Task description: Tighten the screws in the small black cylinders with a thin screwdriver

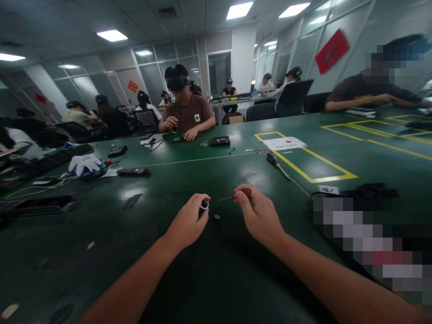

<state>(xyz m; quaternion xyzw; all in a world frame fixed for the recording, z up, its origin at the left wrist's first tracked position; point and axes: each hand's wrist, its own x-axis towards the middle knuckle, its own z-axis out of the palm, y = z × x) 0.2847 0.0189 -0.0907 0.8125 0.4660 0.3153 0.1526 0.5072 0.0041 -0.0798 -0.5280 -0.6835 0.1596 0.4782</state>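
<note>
Held up over the green table (189, 288), my left hand (189, 221) is closed around a small round black part with a pale ring (204, 205). Opposite it, my right hand (258, 210) pinches a thin-shafted tool with a red section (232, 196). The tool's slim shaft points left toward the ringed part, with a gap between them. My right fingers hide most of its handle. A small dark piece (217, 217) lies on the table between my hands; its kind is too small to tell.
A yellow-and-black screwdriver (278, 165) lies ahead on the right, near a paper sheet (284, 143) and yellow tape outlines. White gloves (84, 164) and a dark pen-shaped tool (134, 172) lie left. Across the table a person (189, 108) handles a green board (180, 139).
</note>
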